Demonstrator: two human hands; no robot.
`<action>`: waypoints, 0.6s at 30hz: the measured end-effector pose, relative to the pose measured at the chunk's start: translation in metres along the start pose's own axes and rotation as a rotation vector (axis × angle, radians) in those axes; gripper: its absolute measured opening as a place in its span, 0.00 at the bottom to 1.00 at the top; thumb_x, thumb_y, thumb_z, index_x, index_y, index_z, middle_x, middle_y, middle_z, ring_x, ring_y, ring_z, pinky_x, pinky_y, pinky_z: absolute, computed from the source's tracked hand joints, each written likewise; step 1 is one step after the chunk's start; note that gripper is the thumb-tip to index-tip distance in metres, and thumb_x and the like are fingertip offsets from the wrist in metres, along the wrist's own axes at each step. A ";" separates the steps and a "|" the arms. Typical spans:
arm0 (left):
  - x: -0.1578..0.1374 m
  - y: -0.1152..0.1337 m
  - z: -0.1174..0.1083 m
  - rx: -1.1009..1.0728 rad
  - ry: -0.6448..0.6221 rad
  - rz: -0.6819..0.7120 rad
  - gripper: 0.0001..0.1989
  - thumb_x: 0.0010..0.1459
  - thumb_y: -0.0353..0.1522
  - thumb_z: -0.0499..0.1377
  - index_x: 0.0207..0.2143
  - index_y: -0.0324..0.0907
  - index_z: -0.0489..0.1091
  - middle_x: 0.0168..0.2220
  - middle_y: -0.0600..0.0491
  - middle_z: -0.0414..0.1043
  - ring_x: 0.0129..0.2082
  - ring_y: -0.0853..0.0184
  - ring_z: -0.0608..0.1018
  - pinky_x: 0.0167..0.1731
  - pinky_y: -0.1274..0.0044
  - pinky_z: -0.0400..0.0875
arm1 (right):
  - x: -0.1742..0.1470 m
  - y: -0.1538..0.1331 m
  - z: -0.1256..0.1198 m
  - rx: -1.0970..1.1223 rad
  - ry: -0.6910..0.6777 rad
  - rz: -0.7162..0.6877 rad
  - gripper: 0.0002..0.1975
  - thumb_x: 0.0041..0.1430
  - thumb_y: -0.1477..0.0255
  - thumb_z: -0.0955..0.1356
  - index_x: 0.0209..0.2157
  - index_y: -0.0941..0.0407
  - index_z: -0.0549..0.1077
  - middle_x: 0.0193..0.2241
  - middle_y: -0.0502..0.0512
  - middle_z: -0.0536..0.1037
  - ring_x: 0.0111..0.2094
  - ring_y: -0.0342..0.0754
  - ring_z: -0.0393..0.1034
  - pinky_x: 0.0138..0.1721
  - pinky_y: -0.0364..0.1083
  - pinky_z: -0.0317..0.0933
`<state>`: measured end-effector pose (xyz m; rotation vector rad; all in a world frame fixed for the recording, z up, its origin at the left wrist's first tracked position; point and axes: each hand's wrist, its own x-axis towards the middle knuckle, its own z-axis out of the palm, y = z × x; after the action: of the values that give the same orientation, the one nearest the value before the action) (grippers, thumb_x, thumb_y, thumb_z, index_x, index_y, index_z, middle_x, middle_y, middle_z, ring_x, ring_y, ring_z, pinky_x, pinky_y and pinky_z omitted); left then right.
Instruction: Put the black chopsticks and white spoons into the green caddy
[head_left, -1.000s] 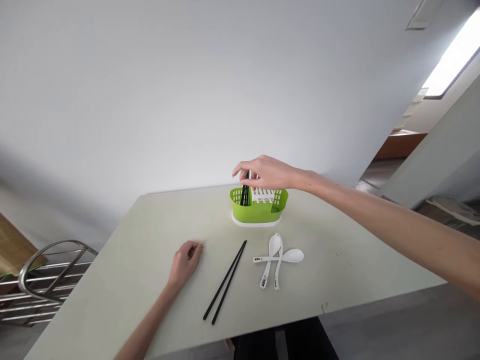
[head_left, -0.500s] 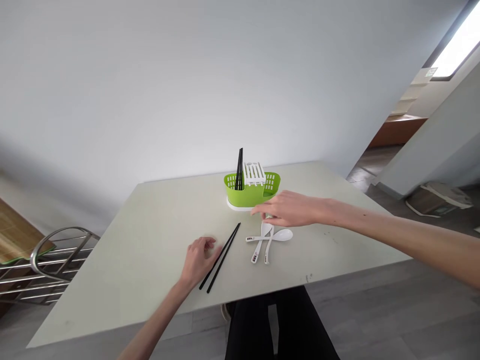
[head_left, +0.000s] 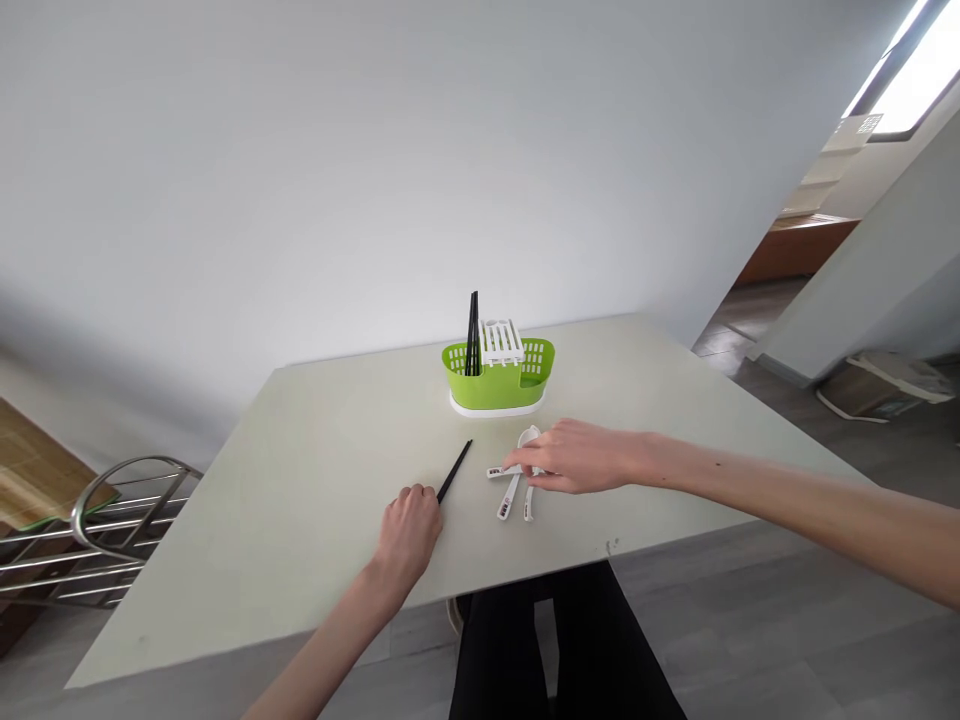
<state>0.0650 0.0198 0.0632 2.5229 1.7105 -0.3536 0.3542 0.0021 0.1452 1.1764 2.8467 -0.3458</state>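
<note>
My left hand (head_left: 410, 528) is closed around the pair of black chopsticks (head_left: 455, 470) on the table; their thin ends stick out past it toward the basket and the rest is hidden. My right hand (head_left: 574, 456) is over the crossed white spoons (head_left: 507, 497), its fingers apart and bent down at their middle. It covers part of them; whether the fingertips touch a spoon I cannot tell. Behind the hands stands a green cutlery basket (head_left: 493, 392) with a white base and a white slotted top (head_left: 501, 343). More black chopsticks (head_left: 472, 335) stand upright in its left compartment.
The pale table (head_left: 322, 440) reaches back to a white wall (head_left: 360, 180). A metal-framed chair or rack (head_left: 97, 530) is at the left. On the floor at far right sits a bin-like container (head_left: 881, 385). My legs (head_left: 510, 650) are under the front edge.
My left hand has closed around the chopsticks, drawing them together. My right hand has moved down toward me, from the spoons' far ends to over their middle.
</note>
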 end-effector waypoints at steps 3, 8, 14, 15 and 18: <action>0.005 -0.002 -0.004 0.013 0.004 -0.031 0.18 0.62 0.17 0.49 0.42 0.34 0.77 0.44 0.36 0.79 0.48 0.50 0.82 0.39 0.69 0.72 | -0.001 -0.004 0.005 0.028 -0.016 -0.003 0.20 0.73 0.68 0.63 0.62 0.53 0.72 0.43 0.59 0.83 0.39 0.53 0.78 0.37 0.47 0.62; 0.007 -0.024 -0.013 -0.289 0.074 0.016 0.13 0.65 0.26 0.54 0.38 0.41 0.79 0.41 0.45 0.83 0.42 0.55 0.83 0.39 0.70 0.73 | -0.006 -0.013 0.007 0.110 0.054 0.083 0.17 0.72 0.70 0.63 0.56 0.52 0.78 0.39 0.57 0.84 0.40 0.54 0.78 0.36 0.47 0.61; 0.002 -0.032 -0.032 -1.044 0.104 0.102 0.13 0.59 0.45 0.65 0.36 0.45 0.80 0.36 0.52 0.84 0.40 0.58 0.85 0.43 0.73 0.77 | 0.007 -0.011 0.003 0.397 0.215 0.273 0.14 0.69 0.65 0.67 0.50 0.54 0.79 0.40 0.55 0.85 0.37 0.52 0.79 0.41 0.48 0.65; 0.002 -0.028 -0.035 -1.133 0.075 0.127 0.14 0.58 0.46 0.66 0.35 0.45 0.80 0.36 0.52 0.84 0.41 0.58 0.86 0.44 0.73 0.77 | 0.012 -0.010 0.001 0.486 0.243 0.291 0.16 0.69 0.63 0.68 0.53 0.55 0.78 0.40 0.56 0.85 0.36 0.51 0.79 0.41 0.49 0.66; 0.003 -0.018 -0.037 -1.299 0.027 0.186 0.16 0.57 0.47 0.68 0.35 0.43 0.79 0.37 0.50 0.84 0.42 0.58 0.85 0.47 0.72 0.78 | 0.027 -0.007 -0.007 0.766 0.284 0.298 0.29 0.66 0.55 0.71 0.61 0.56 0.71 0.46 0.58 0.83 0.32 0.47 0.78 0.35 0.47 0.69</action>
<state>0.0548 0.0368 0.0998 1.6209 1.0517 0.6181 0.3307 0.0178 0.1501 1.8544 2.7447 -1.4352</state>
